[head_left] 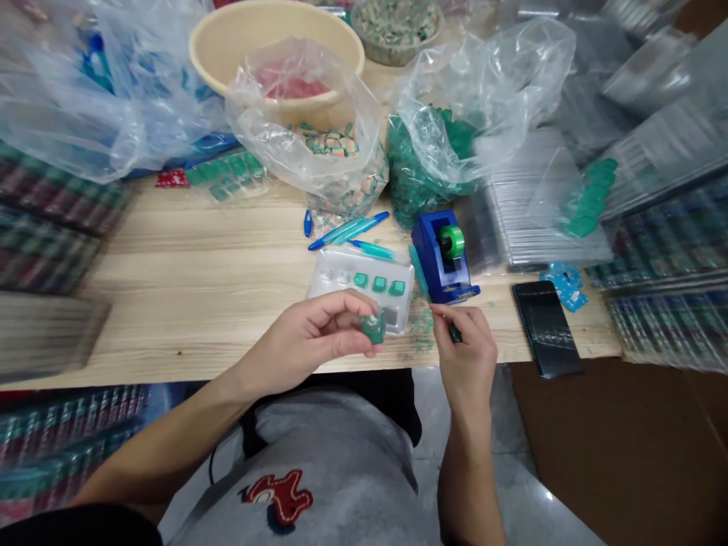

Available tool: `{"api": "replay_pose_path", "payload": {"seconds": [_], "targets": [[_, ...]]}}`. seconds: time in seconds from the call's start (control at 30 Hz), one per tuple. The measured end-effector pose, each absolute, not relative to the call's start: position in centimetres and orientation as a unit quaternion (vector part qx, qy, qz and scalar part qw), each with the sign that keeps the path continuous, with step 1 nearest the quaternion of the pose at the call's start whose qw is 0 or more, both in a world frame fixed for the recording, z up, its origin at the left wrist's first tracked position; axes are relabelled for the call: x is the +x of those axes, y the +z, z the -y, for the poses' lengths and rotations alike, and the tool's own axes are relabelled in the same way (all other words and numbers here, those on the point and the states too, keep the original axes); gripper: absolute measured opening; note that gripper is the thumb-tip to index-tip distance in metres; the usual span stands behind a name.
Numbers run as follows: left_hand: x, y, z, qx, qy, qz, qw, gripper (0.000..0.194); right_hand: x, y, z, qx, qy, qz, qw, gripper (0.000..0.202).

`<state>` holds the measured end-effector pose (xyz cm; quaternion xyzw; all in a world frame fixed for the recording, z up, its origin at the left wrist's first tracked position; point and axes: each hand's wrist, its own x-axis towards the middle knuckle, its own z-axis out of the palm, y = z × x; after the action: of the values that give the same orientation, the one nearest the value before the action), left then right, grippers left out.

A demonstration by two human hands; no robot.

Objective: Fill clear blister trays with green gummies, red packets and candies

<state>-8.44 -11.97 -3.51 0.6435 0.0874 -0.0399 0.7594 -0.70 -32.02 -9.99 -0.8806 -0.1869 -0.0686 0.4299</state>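
1. The left hand (307, 334), mid-frame, pinches a green piece (373, 329) between thumb and fingers, overlapping the white tray (341, 262) in view. The right hand (469, 349), right of centre, curls round a slim dark object (455, 332), mostly hidden.
2. The wooden table (187, 296) spans the frame; its front edge passes behind the left wrist and right hand. Pale wood runs from the tray to the stacks at the left.
3. The cream basin (208, 57) and two clear bags (341, 174) of pieces bound the upper middle.
4. The tray, at centre, carries three green squares (380, 284).
5. The blue tape dispenser (431, 262) stands just beside the tray's right edge.
6. The black phone (549, 330), lower right, reaches the table's front edge.
7. Blue pens (348, 231) lie along the tray's far edge.
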Motion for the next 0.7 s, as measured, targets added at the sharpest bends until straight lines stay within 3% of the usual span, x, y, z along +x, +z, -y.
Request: {"api": "replay_pose_path", "payload": {"seconds": [0.1, 0.23, 0.4, 0.5, 0.7], "targets": [[-8.2, -4.1, 12.2, 0.664, 0.008, -0.089, 0.742, 0.021, -0.6, -9.9, 31.9, -0.873, -0.054, 0.184, 0.448, 0.015], [-8.3, -5.1, 12.7, 0.546, -0.038, -0.098, 0.831, 0.031, -0.7, -8.6, 31.8, -0.836, -0.02, 0.15, 0.527, 0.017], [-8.2, -5.4, 13.4, 0.434, -0.069, -0.116, 0.891, 0.026, -1.9, -6.0, 30.4, -0.72, 0.123, 0.215, 0.648, 0.029], [-8.3, -5.3, 13.4, 0.447, -0.091, -0.109, 0.883, 0.028, -2.7, -5.3, 29.4, -0.684, 0.155, 0.25, 0.667, 0.032], [-10.2, -6.8, 12.8, 0.569, -0.087, -0.129, 0.808, 0.024, -3.6, -6.9, 28.5, -0.689, 0.239, 0.172, 0.662, 0.015]]}}
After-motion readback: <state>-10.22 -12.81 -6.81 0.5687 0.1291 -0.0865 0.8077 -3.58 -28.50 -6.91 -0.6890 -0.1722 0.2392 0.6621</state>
